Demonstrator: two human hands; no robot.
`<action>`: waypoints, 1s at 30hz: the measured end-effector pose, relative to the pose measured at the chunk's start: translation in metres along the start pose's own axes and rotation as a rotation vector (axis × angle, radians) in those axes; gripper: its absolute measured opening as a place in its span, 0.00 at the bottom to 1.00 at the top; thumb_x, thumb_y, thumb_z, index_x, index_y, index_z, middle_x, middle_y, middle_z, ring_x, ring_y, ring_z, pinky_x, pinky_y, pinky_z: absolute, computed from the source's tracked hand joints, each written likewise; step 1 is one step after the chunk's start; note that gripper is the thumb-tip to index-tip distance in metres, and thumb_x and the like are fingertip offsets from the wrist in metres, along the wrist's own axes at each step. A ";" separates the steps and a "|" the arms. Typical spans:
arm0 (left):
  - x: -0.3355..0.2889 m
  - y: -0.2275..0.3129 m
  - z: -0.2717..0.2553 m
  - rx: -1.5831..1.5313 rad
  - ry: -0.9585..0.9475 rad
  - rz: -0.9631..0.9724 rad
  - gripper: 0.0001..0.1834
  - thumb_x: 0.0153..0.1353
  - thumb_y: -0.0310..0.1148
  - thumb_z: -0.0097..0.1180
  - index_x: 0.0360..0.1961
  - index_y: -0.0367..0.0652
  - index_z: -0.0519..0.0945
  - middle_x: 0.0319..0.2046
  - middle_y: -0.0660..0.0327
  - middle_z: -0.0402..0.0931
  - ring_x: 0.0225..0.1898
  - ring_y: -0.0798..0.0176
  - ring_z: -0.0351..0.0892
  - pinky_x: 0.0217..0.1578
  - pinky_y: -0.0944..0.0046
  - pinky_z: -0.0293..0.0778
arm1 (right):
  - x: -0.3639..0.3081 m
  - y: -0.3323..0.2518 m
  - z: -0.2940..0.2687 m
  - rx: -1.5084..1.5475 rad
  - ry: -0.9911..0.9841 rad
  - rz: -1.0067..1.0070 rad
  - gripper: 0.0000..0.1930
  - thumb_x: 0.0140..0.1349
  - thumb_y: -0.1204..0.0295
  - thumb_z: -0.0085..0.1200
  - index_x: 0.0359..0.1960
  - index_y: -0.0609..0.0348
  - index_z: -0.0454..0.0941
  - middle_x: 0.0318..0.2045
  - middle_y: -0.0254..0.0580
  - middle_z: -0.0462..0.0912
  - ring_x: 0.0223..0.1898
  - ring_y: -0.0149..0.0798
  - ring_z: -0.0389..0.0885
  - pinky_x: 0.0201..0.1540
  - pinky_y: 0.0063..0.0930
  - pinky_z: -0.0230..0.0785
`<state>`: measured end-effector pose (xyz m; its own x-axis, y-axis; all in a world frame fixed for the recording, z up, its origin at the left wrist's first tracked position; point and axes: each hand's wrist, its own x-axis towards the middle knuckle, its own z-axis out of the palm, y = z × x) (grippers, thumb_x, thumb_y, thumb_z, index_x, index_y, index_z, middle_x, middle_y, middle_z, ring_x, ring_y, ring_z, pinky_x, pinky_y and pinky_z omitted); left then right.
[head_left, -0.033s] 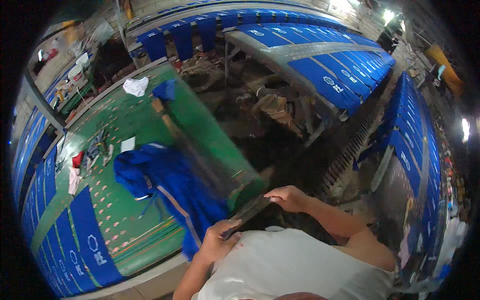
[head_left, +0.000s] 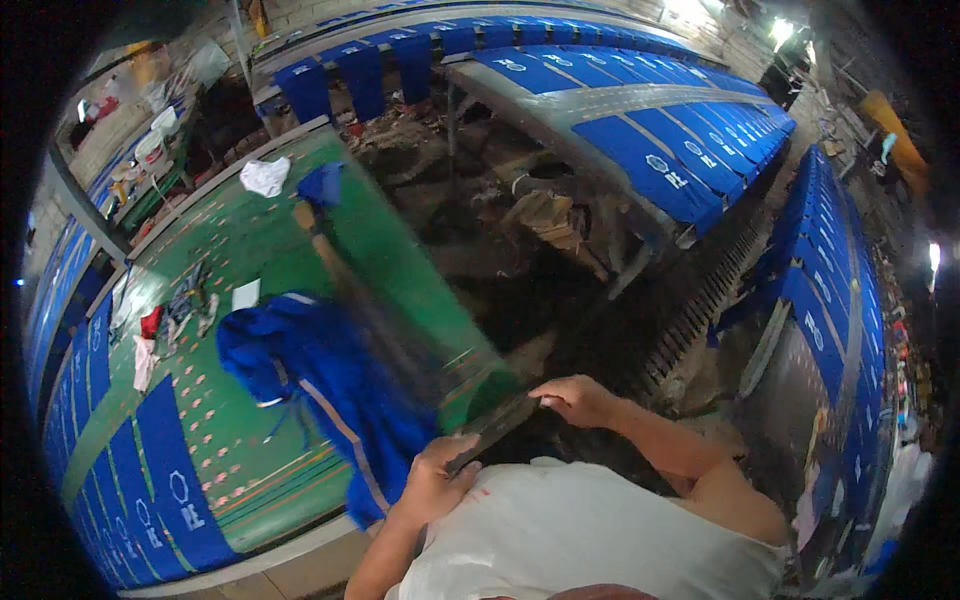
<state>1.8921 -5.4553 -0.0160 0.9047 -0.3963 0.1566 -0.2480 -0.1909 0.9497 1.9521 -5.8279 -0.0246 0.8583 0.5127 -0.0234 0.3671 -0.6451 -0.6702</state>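
Observation:
Both hands grip a dark, flat bar (head_left: pixel 497 424) held at a slant in front of my white shirt. My left hand (head_left: pixel 437 482) is closed on its near left end, beside a bundled blue cloth garment (head_left: pixel 340 385) with a pale stripe. My right hand (head_left: pixel 578 401) is closed round its other end, with the thumb on top. Past the bar, a long dark strip with a brown end (head_left: pixel 311 226) slants over the green table (head_left: pixel 290 235). It is blurred, and whether it joins the bar I cannot tell.
Blue printed panels (head_left: pixel 655 160) lie in rows on long tables at right and back, with more panels (head_left: pixel 183 480) at near left. On the green table are a white cloth (head_left: pixel 265 177), a small blue piece (head_left: pixel 320 184), white paper (head_left: pixel 246 294) and rags (head_left: pixel 180 310). A slatted rack (head_left: pixel 700 300) stands right.
The green table and blue garment sit slightly farther left in the view. Both hands keep their hold on the bar, which has barely shifted.

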 end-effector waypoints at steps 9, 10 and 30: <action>0.172 -0.054 0.170 0.972 -0.110 -0.068 0.36 0.62 0.47 0.75 0.72 0.53 0.84 0.75 0.52 0.78 0.79 0.35 0.68 0.79 0.27 0.60 | -0.122 0.172 -0.131 0.231 -0.069 0.195 0.16 0.78 0.72 0.63 0.64 0.53 0.90 0.55 0.51 0.94 0.57 0.56 0.93 0.61 0.49 0.86; 0.179 -0.057 0.176 0.931 -0.109 -0.134 0.36 0.62 0.47 0.75 0.71 0.51 0.85 0.74 0.52 0.78 0.79 0.35 0.68 0.80 0.27 0.57 | -0.134 0.181 -0.147 0.252 -0.075 0.205 0.16 0.78 0.71 0.63 0.64 0.52 0.90 0.55 0.50 0.94 0.57 0.56 0.93 0.61 0.49 0.86; 0.284 -0.088 0.177 0.508 0.165 -0.582 0.20 0.67 0.32 0.72 0.59 0.41 0.92 0.52 0.49 0.93 0.53 0.48 0.93 0.58 0.51 0.87 | 0.176 0.279 -0.385 -0.354 0.201 -0.483 0.14 0.68 0.71 0.65 0.54 0.54 0.93 0.47 0.43 0.90 0.56 0.51 0.86 0.63 0.48 0.80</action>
<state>2.1092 -5.7097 -0.1035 0.9676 0.0236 -0.2513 0.1886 -0.7296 0.6574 2.3434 -6.1358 0.0698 0.6041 0.6988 0.3831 0.7969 -0.5336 -0.2832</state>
